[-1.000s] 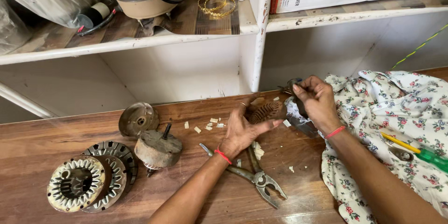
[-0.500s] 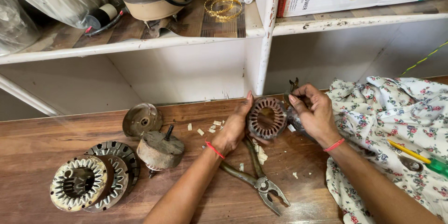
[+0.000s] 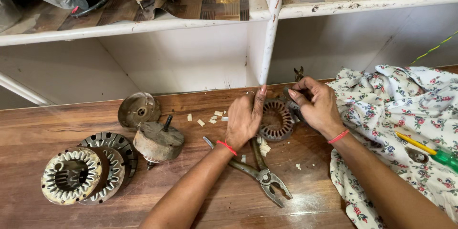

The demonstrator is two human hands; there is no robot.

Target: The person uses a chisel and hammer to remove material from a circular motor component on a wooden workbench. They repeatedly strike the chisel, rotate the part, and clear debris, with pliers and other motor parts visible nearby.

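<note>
A rusty round motor stator (image 3: 275,120) stands tilted on the wooden table (image 3: 200,195). My left hand (image 3: 244,117) holds its left rim, fingers pointing up. My right hand (image 3: 317,104) grips a dark metal tool (image 3: 298,73) against the stator's right side; only the tool's tip shows above my fingers. Grey pliers (image 3: 265,176) lie on the table just below my left wrist, jaws pointing right and down.
At the left lie stacked stator cores (image 3: 76,174), a rotor with a shaft (image 3: 157,141) and a round end cap (image 3: 138,111). Small pale chips (image 3: 210,119) are scattered about. A floral cloth (image 3: 405,114) with a yellow-green screwdriver (image 3: 429,150) is at the right. White shelves (image 3: 272,19) stand behind.
The stator has been tipped up on edge and now stands steeper. Both hands have closed in on it and my view has moved nearer.
</note>
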